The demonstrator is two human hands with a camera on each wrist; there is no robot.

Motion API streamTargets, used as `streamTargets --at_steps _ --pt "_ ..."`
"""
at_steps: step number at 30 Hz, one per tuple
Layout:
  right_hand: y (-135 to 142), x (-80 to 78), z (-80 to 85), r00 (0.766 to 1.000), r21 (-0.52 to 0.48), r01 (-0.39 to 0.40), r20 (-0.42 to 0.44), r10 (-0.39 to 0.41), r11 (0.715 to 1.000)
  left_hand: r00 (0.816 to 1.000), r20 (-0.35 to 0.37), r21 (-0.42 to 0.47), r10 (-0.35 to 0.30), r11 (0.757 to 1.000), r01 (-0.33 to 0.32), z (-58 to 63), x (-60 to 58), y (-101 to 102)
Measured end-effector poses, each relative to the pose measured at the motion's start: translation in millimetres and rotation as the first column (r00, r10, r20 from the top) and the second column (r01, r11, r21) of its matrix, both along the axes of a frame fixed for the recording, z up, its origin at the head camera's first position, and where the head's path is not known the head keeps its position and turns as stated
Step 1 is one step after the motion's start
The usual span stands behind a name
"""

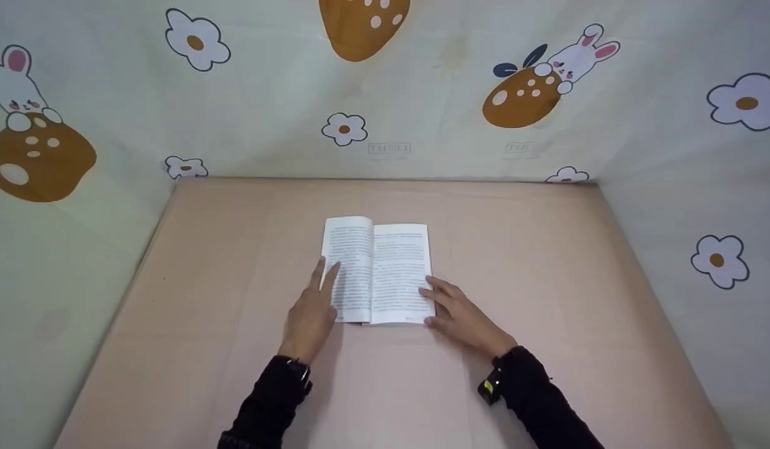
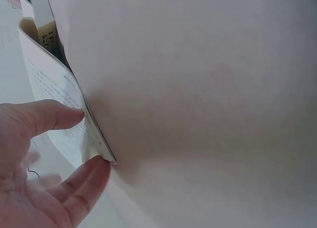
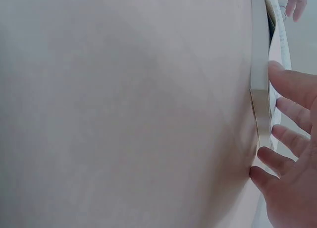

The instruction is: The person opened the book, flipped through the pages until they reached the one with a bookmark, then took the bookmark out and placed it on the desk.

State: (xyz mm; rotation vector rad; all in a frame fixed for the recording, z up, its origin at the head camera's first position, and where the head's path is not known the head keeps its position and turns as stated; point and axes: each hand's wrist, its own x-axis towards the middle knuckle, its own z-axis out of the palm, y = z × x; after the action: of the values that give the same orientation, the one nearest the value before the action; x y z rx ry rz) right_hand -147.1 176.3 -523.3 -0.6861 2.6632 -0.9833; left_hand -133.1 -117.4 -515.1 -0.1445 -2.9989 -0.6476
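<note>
An open book (image 1: 400, 274) with printed pages lies on the table, its left page (image 1: 349, 265) curving up toward the spine. My left hand (image 1: 311, 317) rests at the left side of the book, two fingers spread over the page's outer edge. In the left wrist view, the thumb (image 2: 69, 116) touches the page edge and other fingertips (image 2: 101, 167) lie at the book's outer corner. My right hand (image 1: 463, 315) touches the book's right edge near its lower corner. The right wrist view shows its fingers spread along the thick page block (image 3: 259, 54), the thumb on top.
The book lies near the middle of a pale pinkish-tan tabletop (image 1: 204, 268). A patterned cloth (image 1: 279, 81) with bunnies and flowers encloses the back and both sides. Dark sleeves (image 1: 260, 402) cover both forearms, with straps at the wrists.
</note>
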Motion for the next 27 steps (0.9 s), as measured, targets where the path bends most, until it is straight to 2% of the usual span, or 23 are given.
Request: streamTargets --at_steps 4,12,19,24,27 --pt "2 -3.5 -1.2 1.000 -0.025 -0.025 -0.008 0.025 0.999 0.999 -0.021 -0.084 -0.036 0.996 0.034 0.1 0.1 1" --pt "1 -9.3 -0.4 1.000 -0.034 -0.028 0.007 0.028 0.999 0.997 -0.005 -0.146 -0.083 0.986 0.081 1.3 0.5 1" --pt "4 -11.8 2.0 0.998 -0.051 -0.064 0.013 0.065 0.997 0.983 -0.084 -0.280 -0.166 0.950 0.137 4.7 1.8 9" --pt "6 -14.1 1.8 0.996 -0.068 -0.087 0.025 0.088 0.994 0.979 -0.100 -0.330 -0.177 0.934 0.136 8.3 4.0 14" --pt "6 -15.3 0.5 0.995 -0.067 -0.095 0.021 0.096 0.993 0.983 -0.075 -0.314 -0.166 0.940 0.135 9.5 4.1 14"
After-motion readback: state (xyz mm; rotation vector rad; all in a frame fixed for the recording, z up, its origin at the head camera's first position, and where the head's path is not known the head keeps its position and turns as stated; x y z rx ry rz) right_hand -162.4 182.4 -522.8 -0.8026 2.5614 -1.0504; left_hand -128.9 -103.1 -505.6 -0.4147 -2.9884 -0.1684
